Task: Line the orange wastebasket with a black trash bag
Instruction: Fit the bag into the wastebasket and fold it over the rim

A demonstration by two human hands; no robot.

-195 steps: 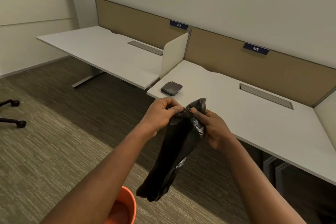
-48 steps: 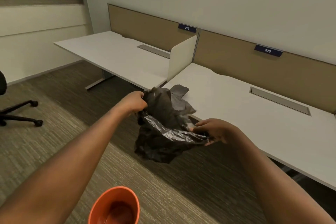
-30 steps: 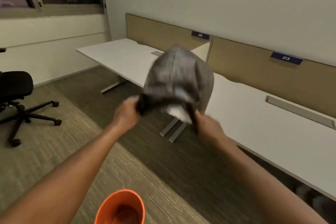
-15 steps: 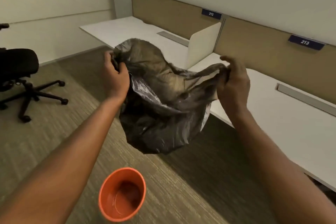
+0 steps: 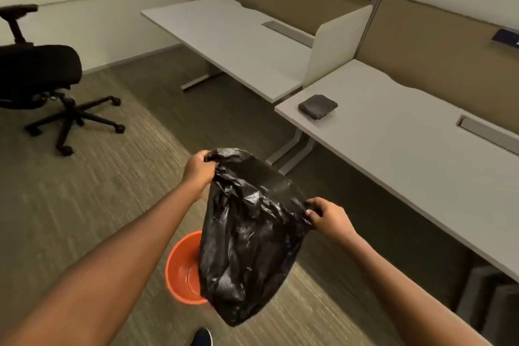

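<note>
Striped office carpet [image 5: 84, 205] beneath white desks [image 5: 407, 154]. Left hand [image 5: 198, 170] and right hand [image 5: 328, 216] pinching opposite edges of crinkled glossy black plastic trash bag [image 5: 247, 239], hanging at centre frame, covering part of round orange plastic wastebasket [image 5: 182, 270] at lower centre.

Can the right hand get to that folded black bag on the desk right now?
Probably not as things stand: the right hand is gripping the black trash bag rim, shared with the left hand. The path to the folded bag on the desk looks clear, but it lies well beyond the hand.
</note>
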